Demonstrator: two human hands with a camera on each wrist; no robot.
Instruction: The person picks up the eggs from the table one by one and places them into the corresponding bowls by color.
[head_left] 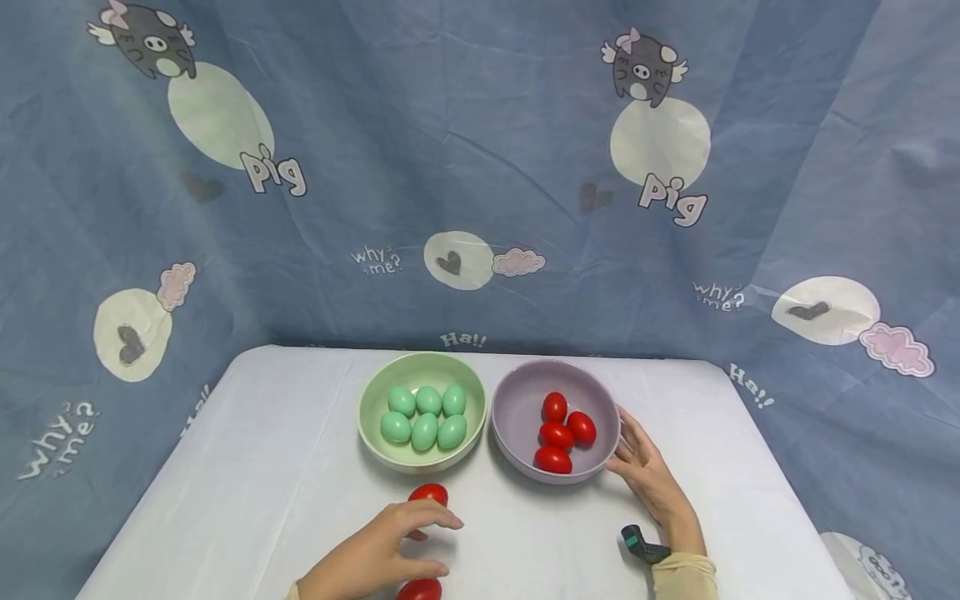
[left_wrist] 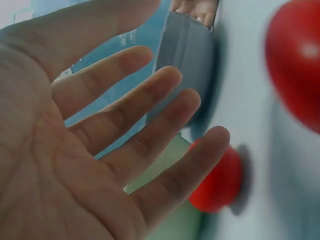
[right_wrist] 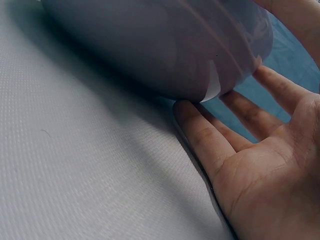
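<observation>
Sorting step, I'd judge — left hand (head_left: 378, 550), fingers apart, holds nothing, over red egg (head_left: 428, 494) at 6 o'clock of green bowl (head_left: 375, 392). Right hand (head_left: 645, 467), flat, touches purple bowl (head_left: 517, 392). Next: pinch egg.

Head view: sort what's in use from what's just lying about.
In use:
left hand, open over the loose red eggs
right hand, fingers against the purple bowl
red eggs in the bowl

Lying about:
green bowl with green eggs
backdrop
table
</observation>
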